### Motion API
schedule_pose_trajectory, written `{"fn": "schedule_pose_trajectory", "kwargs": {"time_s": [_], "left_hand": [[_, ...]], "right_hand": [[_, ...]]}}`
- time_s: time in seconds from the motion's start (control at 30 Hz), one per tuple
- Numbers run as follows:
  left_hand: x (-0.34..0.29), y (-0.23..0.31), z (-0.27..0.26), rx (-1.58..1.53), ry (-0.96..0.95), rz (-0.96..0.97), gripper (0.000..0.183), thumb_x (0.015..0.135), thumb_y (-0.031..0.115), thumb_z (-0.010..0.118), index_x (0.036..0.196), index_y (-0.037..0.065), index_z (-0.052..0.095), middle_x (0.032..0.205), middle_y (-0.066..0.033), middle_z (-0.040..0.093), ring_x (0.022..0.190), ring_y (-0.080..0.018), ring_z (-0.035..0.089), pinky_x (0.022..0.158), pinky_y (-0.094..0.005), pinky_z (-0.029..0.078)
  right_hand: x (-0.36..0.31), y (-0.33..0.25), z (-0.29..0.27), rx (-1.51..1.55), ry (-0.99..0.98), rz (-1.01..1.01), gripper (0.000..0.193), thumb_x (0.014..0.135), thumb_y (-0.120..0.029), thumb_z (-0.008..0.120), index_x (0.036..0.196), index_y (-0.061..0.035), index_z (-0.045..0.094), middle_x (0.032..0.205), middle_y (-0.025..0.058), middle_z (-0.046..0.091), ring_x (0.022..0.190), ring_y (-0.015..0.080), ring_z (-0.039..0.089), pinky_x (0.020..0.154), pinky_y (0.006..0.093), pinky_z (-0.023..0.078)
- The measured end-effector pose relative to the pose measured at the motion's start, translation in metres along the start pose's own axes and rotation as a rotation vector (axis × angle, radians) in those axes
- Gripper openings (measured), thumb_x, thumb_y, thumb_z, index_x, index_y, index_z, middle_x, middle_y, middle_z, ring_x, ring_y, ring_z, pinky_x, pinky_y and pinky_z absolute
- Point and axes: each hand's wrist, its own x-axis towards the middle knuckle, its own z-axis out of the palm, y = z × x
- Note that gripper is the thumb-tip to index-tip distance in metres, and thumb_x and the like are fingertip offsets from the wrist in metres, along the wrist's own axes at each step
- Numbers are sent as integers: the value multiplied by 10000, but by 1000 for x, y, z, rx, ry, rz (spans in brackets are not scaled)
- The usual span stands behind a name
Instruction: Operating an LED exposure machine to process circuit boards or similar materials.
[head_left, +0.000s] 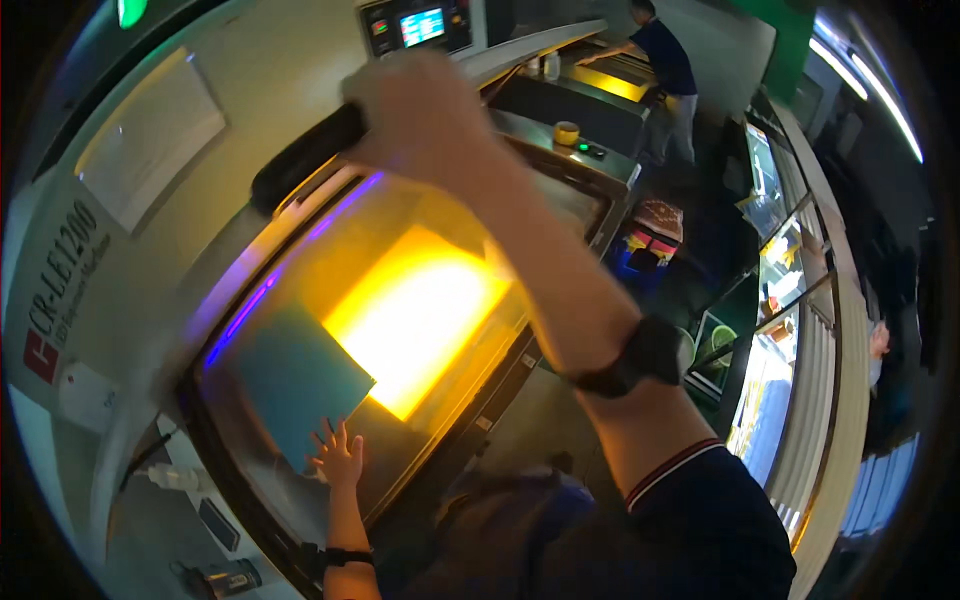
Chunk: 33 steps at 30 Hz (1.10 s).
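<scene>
High in front of me, my right hand [420,115] is closed round a thick black padded handle [310,160] on the machine's raised lid edge; motion blurs its outline. My left hand [338,455] is open with spread fingers, at the near corner of a flat teal sheet [300,375]. Whether the palm presses on the sheet or hovers just above it I cannot tell. The sheet lies on the machine's glass bed [400,450], beside a bright yellow lit rectangle [420,320]. A purple light strip [240,315] glows along the far side.
A control panel [420,25] with a lit screen is on the machine beyond my right hand. A yellow tape roll [566,133] sits on the metal ledge. Another person [665,65] works at a farther machine. A phone [218,525] and a dark bottle [230,577] lie at lower left.
</scene>
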Motion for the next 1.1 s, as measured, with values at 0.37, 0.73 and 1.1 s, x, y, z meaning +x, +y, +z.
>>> {"fn": "schedule_pose_trajectory", "kwargs": {"time_s": [0.37,0.73,1.1], "left_hand": [[-53,101,3,-214,173,-149,827,948,673,248,1560,140,92,1629,-115,-2,1484,-390,-35,1074,-730,-31],[-166,241,-145,-357,926,558,734,964,543,444,1505,85,250,1531,-254,269,1437,-452,201,1149,-594,170],[-12,85,-2,-106,-39,-116,740,950,620,332,1536,176,252,1631,-40,80,1469,-437,30,1096,-725,19]], "right_hand": [[-95,1,3,326,210,-66,149,664,-232,699,729,-108,647,788,60,633,855,230,601,824,374,433],[-259,17,13,458,-534,-72,350,688,-341,780,924,-94,704,914,80,674,972,270,630,840,395,485],[-451,5,133,236,-1399,-6,291,736,-271,698,947,-74,739,934,142,712,945,330,671,876,481,510]]}}
